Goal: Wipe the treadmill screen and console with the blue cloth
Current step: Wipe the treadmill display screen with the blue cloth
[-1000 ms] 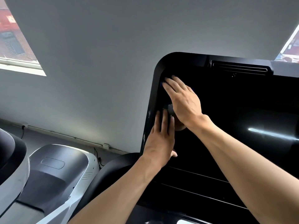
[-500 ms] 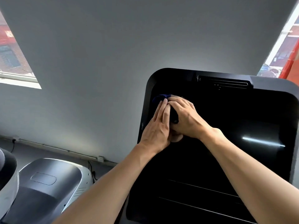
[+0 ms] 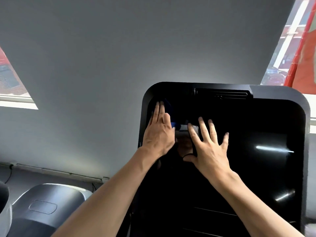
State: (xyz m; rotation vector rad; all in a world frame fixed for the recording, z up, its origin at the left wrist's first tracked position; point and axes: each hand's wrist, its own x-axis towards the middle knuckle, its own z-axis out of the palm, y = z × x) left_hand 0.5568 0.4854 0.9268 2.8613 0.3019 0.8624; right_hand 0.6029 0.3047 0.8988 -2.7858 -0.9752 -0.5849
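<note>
The main risk is the blue cloth [image 3: 168, 108] slipping down the steep, glossy treadmill screen [image 3: 239, 134]: only flat pressure from the left hand [image 3: 159, 132] seems to pin it, so any easing of that pressure could let it slide or drop. Bare skin on the glass is a second worry, since the right hand [image 3: 209, 147] lies directly on the screen and could leave fresh smears on it. Little of the cloth shows, so a wide stroke might also run off its edge.

Both arms reach up and forward. The left hand lies flat at the upper-left corner of the screen, fingers straight and together, pressing the cloth, which peeks out dark blue beside the fingers. The right hand is spread wide, 5 digits splayed, palm to the glass just beside the left, holding nothing. The console [image 3: 222, 95] frame rises above both.
</note>
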